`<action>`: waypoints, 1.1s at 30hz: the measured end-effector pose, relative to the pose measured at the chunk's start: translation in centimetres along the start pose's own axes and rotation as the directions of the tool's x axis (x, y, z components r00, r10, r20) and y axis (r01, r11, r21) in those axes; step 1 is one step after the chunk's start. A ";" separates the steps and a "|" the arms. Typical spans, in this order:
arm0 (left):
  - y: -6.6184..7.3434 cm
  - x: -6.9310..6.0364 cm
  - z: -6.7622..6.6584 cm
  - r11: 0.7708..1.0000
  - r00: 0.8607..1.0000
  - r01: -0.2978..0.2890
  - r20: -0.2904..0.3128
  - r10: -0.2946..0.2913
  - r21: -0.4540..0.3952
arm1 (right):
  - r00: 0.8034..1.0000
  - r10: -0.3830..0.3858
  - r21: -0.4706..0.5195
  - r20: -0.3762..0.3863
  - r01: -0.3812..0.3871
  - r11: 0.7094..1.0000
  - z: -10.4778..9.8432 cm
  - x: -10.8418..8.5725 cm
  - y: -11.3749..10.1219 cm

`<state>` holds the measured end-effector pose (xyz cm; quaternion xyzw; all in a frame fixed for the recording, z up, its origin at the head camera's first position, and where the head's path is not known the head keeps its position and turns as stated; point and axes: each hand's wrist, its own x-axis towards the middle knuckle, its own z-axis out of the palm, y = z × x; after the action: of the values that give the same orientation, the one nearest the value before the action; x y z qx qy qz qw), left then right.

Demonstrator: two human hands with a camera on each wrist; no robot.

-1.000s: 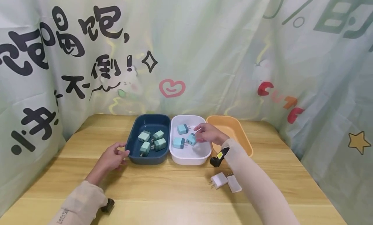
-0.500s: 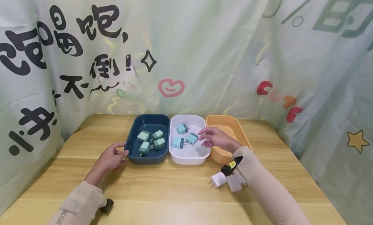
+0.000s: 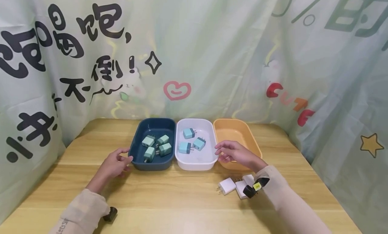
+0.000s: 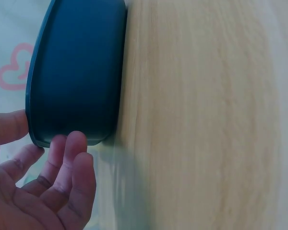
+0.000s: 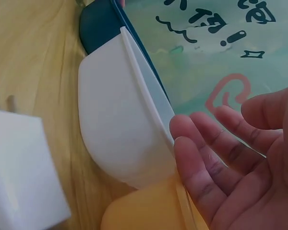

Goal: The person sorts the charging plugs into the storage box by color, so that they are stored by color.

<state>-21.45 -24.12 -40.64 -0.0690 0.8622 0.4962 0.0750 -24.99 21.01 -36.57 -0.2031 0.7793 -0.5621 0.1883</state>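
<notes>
My left hand [image 3: 113,163] rests against the left edge of a navy blue bin [image 3: 154,166]. In the left wrist view its thumb [image 4: 12,125] touches the rim and the loosely bent fingertips meet the outer wall. Several pale green plug chargers [image 3: 165,149] lie in that bin. Beside it, a white bin [image 3: 196,165] holds 3 light blue plug chargers [image 3: 199,143]. My right hand [image 3: 234,152] hovers over the near left part of a yellow bin [image 3: 231,127], holding nothing, its fingers relaxed.
White plug chargers [image 3: 226,186] lie on the wooden table [image 3: 169,200] in front of the yellow bin, partly hidden by the right wrist camera [image 3: 253,188]. A printed curtain [image 3: 212,59] hangs behind and along both sides.
My right hand has let go of a light blue charger in the white bin and drawn back rightward, towards me. Another white charger has come into view. My left hand stays at the navy bin.
</notes>
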 end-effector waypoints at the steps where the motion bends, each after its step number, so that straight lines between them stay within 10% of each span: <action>1: 0.0 0.0 0.0 1.000 1.000 0.004 0.001 -0.004 0.003 | 1.000 -0.011 -0.001 -0.001 0.011 1.000 -0.1 -0.4 0.1; 33: 0.4 -0.1 -0.2 0.999 1.000 -0.007 0.027 0.006 0.047 | 0.994 0.021 -0.083 -0.106 -0.030 0.996 -4.8 -10.3 4.7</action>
<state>-21.43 -24.11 -40.13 -0.0579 0.8728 0.4768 0.0866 -19.29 31.56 -38.94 -0.1712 0.8136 -0.5362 0.1456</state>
